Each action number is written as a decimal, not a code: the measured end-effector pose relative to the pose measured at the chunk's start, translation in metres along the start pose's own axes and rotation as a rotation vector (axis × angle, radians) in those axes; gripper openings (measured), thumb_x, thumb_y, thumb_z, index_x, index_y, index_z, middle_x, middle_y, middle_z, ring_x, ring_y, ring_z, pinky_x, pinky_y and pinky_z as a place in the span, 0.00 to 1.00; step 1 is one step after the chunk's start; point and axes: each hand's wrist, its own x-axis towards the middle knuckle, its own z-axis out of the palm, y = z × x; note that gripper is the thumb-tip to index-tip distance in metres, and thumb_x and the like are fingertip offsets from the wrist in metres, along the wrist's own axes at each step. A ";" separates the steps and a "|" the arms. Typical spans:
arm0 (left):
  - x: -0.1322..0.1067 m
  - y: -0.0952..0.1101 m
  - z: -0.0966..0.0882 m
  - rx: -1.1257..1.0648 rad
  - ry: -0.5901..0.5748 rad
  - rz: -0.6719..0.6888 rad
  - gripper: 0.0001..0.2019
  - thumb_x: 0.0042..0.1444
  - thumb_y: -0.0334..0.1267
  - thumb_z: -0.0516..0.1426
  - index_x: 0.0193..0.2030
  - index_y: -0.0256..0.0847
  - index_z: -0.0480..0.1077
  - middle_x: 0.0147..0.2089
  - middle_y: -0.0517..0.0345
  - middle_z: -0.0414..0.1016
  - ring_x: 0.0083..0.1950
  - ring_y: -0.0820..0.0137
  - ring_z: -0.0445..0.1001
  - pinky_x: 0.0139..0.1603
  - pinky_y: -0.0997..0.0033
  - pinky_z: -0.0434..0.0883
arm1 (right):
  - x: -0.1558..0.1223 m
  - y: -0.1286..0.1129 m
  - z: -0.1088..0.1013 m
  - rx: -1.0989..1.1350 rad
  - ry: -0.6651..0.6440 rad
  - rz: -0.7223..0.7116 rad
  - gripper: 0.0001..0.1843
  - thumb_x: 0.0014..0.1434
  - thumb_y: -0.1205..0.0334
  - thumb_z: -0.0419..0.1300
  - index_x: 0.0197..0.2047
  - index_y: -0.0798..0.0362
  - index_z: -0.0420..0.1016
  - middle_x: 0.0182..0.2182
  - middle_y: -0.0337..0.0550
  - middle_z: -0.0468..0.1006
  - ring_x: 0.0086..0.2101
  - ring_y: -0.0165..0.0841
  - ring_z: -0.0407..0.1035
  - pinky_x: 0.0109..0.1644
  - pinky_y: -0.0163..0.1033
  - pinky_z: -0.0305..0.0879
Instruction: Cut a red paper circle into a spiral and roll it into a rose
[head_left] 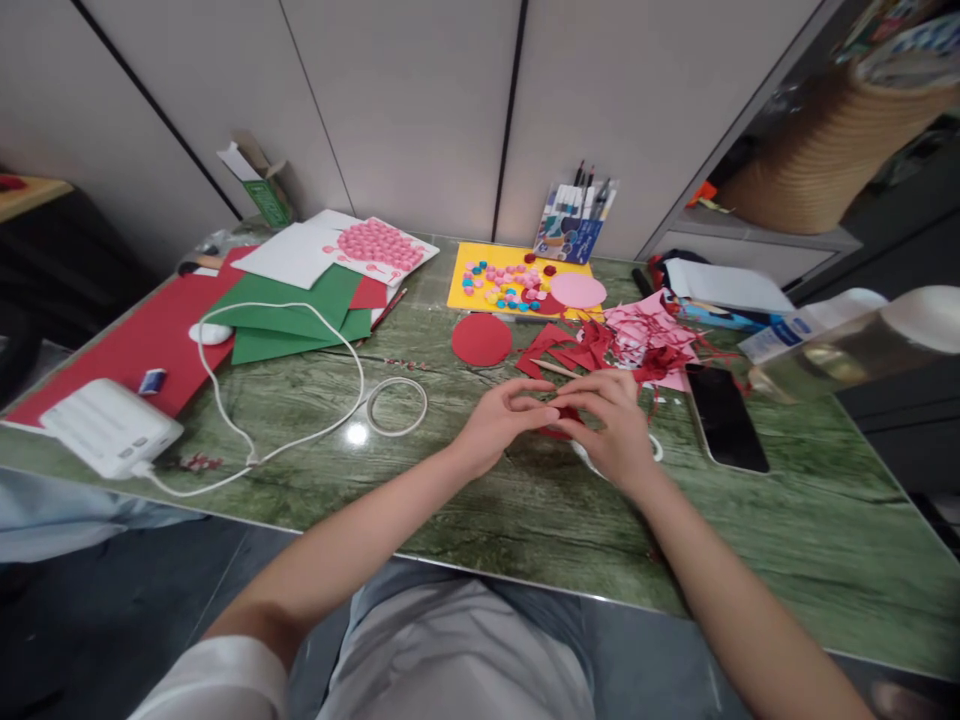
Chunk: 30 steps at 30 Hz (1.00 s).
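Observation:
My left hand (499,420) and my right hand (611,425) meet over the green table (465,490), fingers pinched together on a small piece of red paper (564,417) held between them. Just behind my hands lie a thin wooden stick (553,368), a red paper circle (481,340) and a heap of red and pink paper scraps (626,345). A white ring-shaped object shows partly under my right hand.
A black phone (725,417) lies right of my hands. A yellow sheet (517,282) holds coloured paper pieces. Green and red sheets (292,310), a white power bank (109,425) with a cable, a white ring (396,405) and a pen holder (574,225) stand further off.

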 end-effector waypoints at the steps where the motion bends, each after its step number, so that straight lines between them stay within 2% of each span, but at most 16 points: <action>1: -0.001 -0.002 0.003 -0.042 0.023 -0.004 0.19 0.41 0.32 0.65 0.43 0.36 0.70 0.30 0.58 0.77 0.33 0.75 0.73 0.42 0.72 0.65 | 0.000 0.000 0.000 -0.016 0.020 -0.001 0.06 0.52 0.58 0.64 0.34 0.48 0.76 0.35 0.43 0.76 0.42 0.40 0.62 0.48 0.50 0.58; 4: -0.003 -0.003 0.006 -0.109 0.055 -0.047 0.19 0.39 0.31 0.66 0.40 0.36 0.71 0.29 0.58 0.77 0.32 0.75 0.74 0.42 0.73 0.65 | -0.001 -0.001 -0.001 -0.029 0.032 -0.003 0.05 0.52 0.58 0.64 0.34 0.47 0.76 0.35 0.42 0.77 0.41 0.41 0.63 0.48 0.51 0.58; 7: -0.002 0.001 0.002 -0.076 0.046 -0.079 0.20 0.36 0.29 0.67 0.39 0.35 0.71 0.27 0.59 0.77 0.29 0.75 0.74 0.41 0.73 0.66 | 0.002 -0.003 -0.005 0.012 -0.002 0.002 0.05 0.52 0.57 0.64 0.33 0.46 0.77 0.34 0.42 0.77 0.40 0.41 0.63 0.47 0.51 0.60; 14: 0.002 0.009 -0.007 0.067 -0.041 -0.104 0.21 0.35 0.28 0.67 0.40 0.36 0.71 0.25 0.59 0.77 0.27 0.74 0.75 0.38 0.73 0.67 | 0.004 -0.003 -0.013 0.135 -0.136 -0.034 0.07 0.51 0.58 0.65 0.36 0.44 0.78 0.35 0.40 0.77 0.43 0.40 0.62 0.48 0.50 0.60; 24: 0.004 0.021 -0.017 0.358 -0.177 -0.162 0.22 0.36 0.28 0.66 0.42 0.35 0.71 0.25 0.59 0.76 0.27 0.74 0.73 0.36 0.73 0.66 | 0.003 -0.001 -0.007 0.153 -0.257 -0.074 0.06 0.51 0.56 0.64 0.34 0.44 0.78 0.35 0.41 0.78 0.44 0.41 0.61 0.47 0.50 0.59; 27: 0.005 0.015 -0.013 0.290 -0.114 -0.118 0.21 0.37 0.30 0.66 0.42 0.35 0.71 0.26 0.59 0.76 0.28 0.74 0.73 0.37 0.73 0.66 | 0.003 -0.002 -0.005 0.092 -0.194 -0.043 0.05 0.53 0.58 0.63 0.35 0.44 0.78 0.35 0.41 0.78 0.43 0.41 0.61 0.47 0.50 0.58; 30: 0.004 0.004 -0.005 0.122 0.032 -0.042 0.19 0.39 0.33 0.65 0.41 0.35 0.71 0.27 0.60 0.76 0.29 0.75 0.73 0.39 0.72 0.66 | 0.002 -0.001 -0.003 0.006 -0.082 0.007 0.05 0.53 0.58 0.63 0.35 0.45 0.77 0.35 0.41 0.78 0.42 0.41 0.62 0.47 0.51 0.57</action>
